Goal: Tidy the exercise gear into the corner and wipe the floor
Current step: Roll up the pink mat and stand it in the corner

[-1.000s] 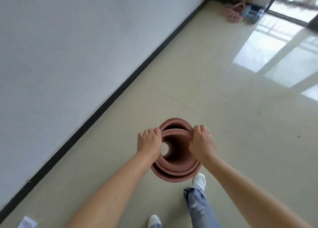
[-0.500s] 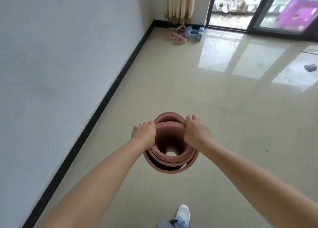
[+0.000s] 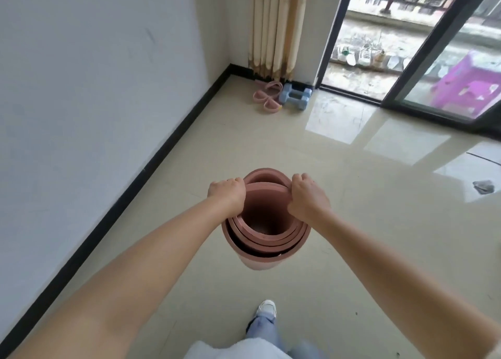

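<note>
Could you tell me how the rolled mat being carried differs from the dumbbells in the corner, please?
The rolled mat is reddish brown; the dumbbells are pale blue. The mat is held upright off the floor, gripped at its rim by the left hand and right hand; the dumbbells lie on their sides on the floor, untouched. The mat is out in the open room; the dumbbells are already by the corner, beside a pink band. Both are exercise gear.

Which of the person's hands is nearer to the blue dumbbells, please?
Right. The right hand grips the rolled mat's rim below the blue dumbbells; the left hand grips its opposite rim, further left.
</note>
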